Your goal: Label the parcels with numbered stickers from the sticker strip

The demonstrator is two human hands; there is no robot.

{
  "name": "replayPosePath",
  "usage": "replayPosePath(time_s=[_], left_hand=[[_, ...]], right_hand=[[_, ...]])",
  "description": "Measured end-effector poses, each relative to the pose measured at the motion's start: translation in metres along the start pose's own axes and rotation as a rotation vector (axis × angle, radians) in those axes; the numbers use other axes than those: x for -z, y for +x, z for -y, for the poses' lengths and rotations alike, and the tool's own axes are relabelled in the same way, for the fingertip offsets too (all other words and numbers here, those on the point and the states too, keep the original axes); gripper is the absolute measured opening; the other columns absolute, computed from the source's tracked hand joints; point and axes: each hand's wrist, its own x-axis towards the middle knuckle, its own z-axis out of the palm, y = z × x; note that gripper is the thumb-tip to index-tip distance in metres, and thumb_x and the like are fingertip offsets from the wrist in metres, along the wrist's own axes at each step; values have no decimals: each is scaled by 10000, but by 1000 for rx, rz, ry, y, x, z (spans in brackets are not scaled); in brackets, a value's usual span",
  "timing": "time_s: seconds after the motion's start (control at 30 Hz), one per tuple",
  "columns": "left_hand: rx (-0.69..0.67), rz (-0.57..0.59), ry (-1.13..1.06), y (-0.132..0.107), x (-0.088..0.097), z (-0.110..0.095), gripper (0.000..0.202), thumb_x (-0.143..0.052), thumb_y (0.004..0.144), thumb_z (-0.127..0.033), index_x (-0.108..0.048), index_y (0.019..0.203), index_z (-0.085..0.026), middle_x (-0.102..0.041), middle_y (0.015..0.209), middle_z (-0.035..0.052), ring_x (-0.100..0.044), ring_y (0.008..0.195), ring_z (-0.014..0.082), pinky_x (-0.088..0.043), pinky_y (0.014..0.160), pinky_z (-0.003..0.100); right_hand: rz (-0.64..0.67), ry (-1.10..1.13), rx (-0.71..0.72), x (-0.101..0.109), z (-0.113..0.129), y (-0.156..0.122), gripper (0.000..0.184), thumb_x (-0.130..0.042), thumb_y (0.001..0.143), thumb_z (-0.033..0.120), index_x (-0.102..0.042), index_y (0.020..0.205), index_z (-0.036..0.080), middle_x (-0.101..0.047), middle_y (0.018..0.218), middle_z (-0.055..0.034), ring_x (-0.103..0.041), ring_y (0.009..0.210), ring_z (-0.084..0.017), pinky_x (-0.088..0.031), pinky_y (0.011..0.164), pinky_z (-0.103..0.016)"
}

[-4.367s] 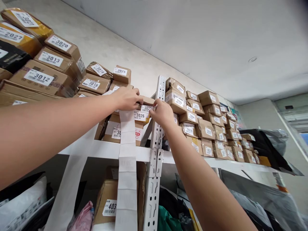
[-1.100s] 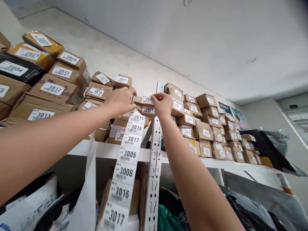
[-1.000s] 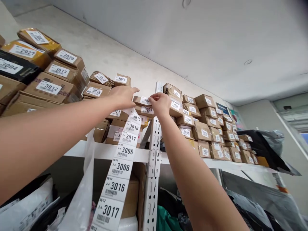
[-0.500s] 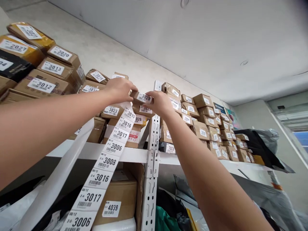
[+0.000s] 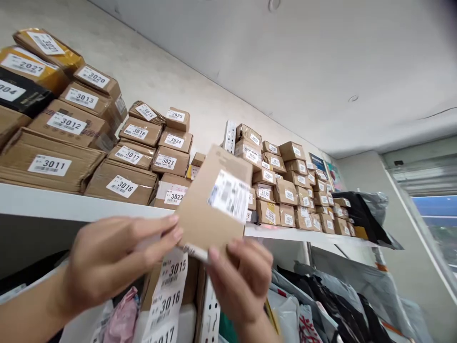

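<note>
A small cardboard box (image 5: 200,209) is up in front of me, tilted, its top face with a white shipping label (image 5: 230,195) turned toward me. My left hand (image 5: 117,257) is closed, its fingertips pinching the box's left front corner. On the lower right edge, my right hand (image 5: 243,276) grips the box between thumb and bent fingers. The number sticker on the box's front edge shows only as a thin sliver. A strip of number labels (image 5: 166,305), reading 3015 and 3016, hangs below the left hand; its upper end is hidden.
Numbered cartons (image 5: 50,164) are stacked on a white shelf (image 5: 71,207) to the left. More parcels (image 5: 289,195) line the shelf to the right, past a perforated white post (image 5: 229,136). Bagged parcels (image 5: 321,295) fill the level below.
The box labelled 3028 has come off the stack, toward me and down, and tipped so its top face shows. Both hands moved with it. The label strip hangs lower.
</note>
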Motion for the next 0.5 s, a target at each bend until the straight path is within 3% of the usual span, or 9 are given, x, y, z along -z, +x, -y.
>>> replayPosePath(time_s=[0.13,0.27,0.37,0.5], left_hand=[[189,23,-145,-47,6,-20,635,-541,800,-20,-490,1335,-358,-697,1174,12,-706,883,173,-593,632,284],[331,13,-223,-61,3,-24,641,-513,784,-77,-497,1301,-455,-646,1209,-85,-720,871,185,-622,624,278],[393,-34,-207,-64,2,-25,630,-481,769,-134,-502,1261,-526,-621,1173,-154,-731,773,193,-622,584,268],[366,-46,-169,-66,5,-25,625,-501,736,-209,-488,1274,-527,-602,1159,-159,-728,694,214,-608,547,248]], right_hand=[[143,12,-44,22,43,-68,233,-754,678,192,-733,822,374,-626,861,-38,-593,763,-219,-580,536,-334],[251,31,-18,18,65,-110,263,-824,559,223,-707,685,422,-622,752,-19,-584,722,-242,-556,493,-367],[294,12,-60,12,74,-119,314,-842,525,227,-709,739,414,-602,728,-28,-576,737,-251,-563,549,-394],[172,29,-119,11,78,-111,308,-849,522,224,-703,724,405,-582,701,-25,-574,743,-246,-567,558,-392]])
